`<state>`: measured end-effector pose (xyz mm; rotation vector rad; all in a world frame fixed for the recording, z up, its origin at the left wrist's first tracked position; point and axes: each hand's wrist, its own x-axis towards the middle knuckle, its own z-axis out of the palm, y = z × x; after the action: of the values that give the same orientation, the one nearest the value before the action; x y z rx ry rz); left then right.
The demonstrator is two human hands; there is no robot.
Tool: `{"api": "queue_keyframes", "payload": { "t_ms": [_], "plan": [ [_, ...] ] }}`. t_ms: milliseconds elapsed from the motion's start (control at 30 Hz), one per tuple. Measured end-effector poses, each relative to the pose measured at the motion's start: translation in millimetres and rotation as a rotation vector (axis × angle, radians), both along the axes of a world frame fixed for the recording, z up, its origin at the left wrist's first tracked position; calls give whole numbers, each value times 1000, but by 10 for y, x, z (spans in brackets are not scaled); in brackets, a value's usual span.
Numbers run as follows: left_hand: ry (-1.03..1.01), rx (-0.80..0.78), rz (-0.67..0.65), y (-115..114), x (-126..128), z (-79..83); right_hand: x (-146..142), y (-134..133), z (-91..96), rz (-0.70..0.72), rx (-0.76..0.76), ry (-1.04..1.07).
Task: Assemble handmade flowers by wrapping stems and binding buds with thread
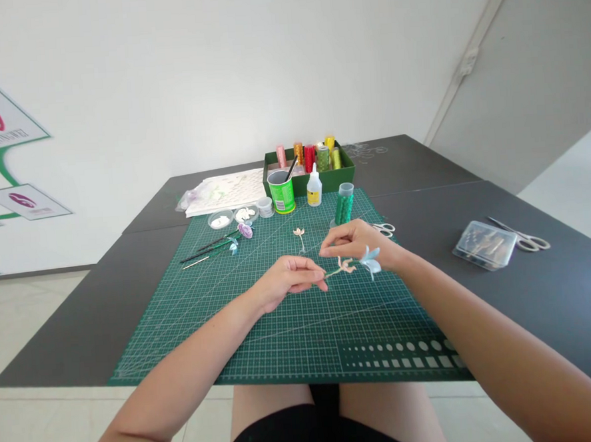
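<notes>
My left hand (293, 275) pinches the thin green stem of a small artificial flower sprig. A pale pink flower (346, 264) and a light blue flower (370, 262) branch off to the right along that stem. Just above the sprig, my right hand (347, 238) has its thumb and fingertips pressed together. Whatever may be between those fingertips is too fine to make out. Behind the right hand stands a spool of green thread (343, 207). Another pale pink flower (299, 233) on a short stem lies on the green cutting mat (263, 343), beyond my hands.
At the back are a green box (343, 177) of thread spools, a glue bottle (314, 188), a green can (282, 194) and small dishes (221, 219). A purple flower (245, 231) lies left. Scissors (532, 242) and a clear case (484, 245) rest right; more scissors (387, 229) lie behind my right wrist.
</notes>
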<state>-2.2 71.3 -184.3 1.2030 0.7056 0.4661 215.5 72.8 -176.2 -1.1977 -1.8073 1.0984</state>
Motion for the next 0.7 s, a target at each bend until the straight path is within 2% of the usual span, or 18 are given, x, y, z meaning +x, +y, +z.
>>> {"api": "queue_keyframes", "payload": {
  "t_ms": [167,333,433,533,633,700],
  "plan": [
    [83,24,-143,-52,5,-11,13,-39,45,172,59,-115],
    [111,38,-128,-27,2,-22,18,-24,10,129,76,-141],
    [86,57,-30,14,-11,0,47,25,-58,73,56,-125],
    [39,131,144,63,-35,41,61,51,-106,8,66,-125],
    [23,208,314,125,-70,64,26,21,-92,-49,87,-184],
    [39,240,402,171,-90,52,-21,-28,-49,-24,149,-218]
  ]
}}
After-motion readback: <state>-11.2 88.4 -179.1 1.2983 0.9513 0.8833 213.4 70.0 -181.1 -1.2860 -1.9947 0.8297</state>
